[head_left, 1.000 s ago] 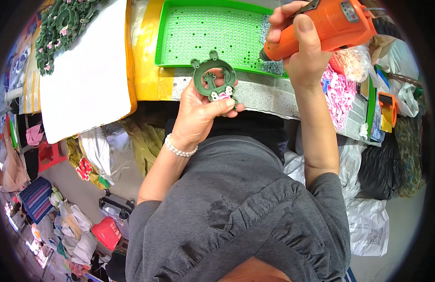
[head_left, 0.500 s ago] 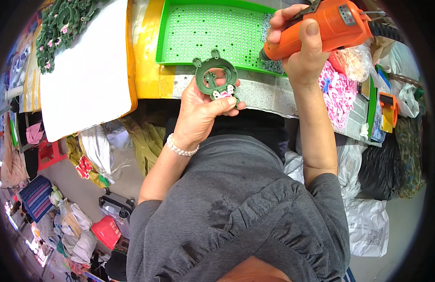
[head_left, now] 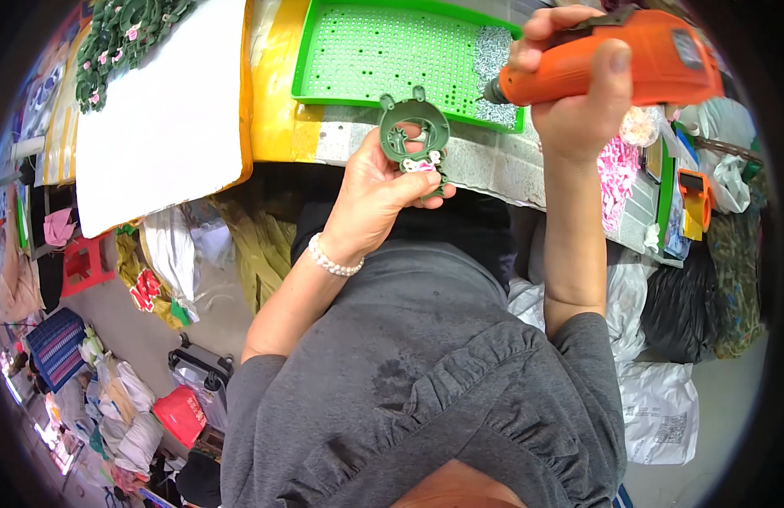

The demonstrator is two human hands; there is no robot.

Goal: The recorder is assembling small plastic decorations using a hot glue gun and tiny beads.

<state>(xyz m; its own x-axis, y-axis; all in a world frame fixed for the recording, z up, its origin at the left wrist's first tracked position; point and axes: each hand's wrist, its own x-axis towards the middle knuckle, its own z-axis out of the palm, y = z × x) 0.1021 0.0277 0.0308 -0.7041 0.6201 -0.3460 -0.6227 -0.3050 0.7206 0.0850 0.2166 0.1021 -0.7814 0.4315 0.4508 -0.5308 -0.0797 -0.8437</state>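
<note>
My left hand (head_left: pixel 390 179) is closed on a dark green ring-shaped plastic part (head_left: pixel 415 127), pinching its lower end. Small tabs stand on the part's rim, and a pink and white piece (head_left: pixel 423 162) sits at its base near my thumb. My right hand (head_left: pixel 578 97) wraps round an orange electric screwdriver (head_left: pixel 616 63), its tip pointing left and slightly down. That tip is over the right end of a shallow green tray (head_left: pixel 300 80), where many small silvery screws (head_left: pixel 494 63) lie in a heap. Whether the tip touches a screw, I cannot tell.
A white sheet (head_left: pixel 163 127) lies on the left, with a pile of dark green parts (head_left: pixel 125 46) at its top. Pink and white pieces (head_left: pixel 616 173) and an orange tape dispenser (head_left: pixel 695 199) are on the right. Bags (head_left: pixel 684 296) hang or stand below the table edge.
My right hand and the screwdriver have shifted right in the picture. My left hand has moved slightly right and up with the green part, which it still holds. The whole view has shifted a little.
</note>
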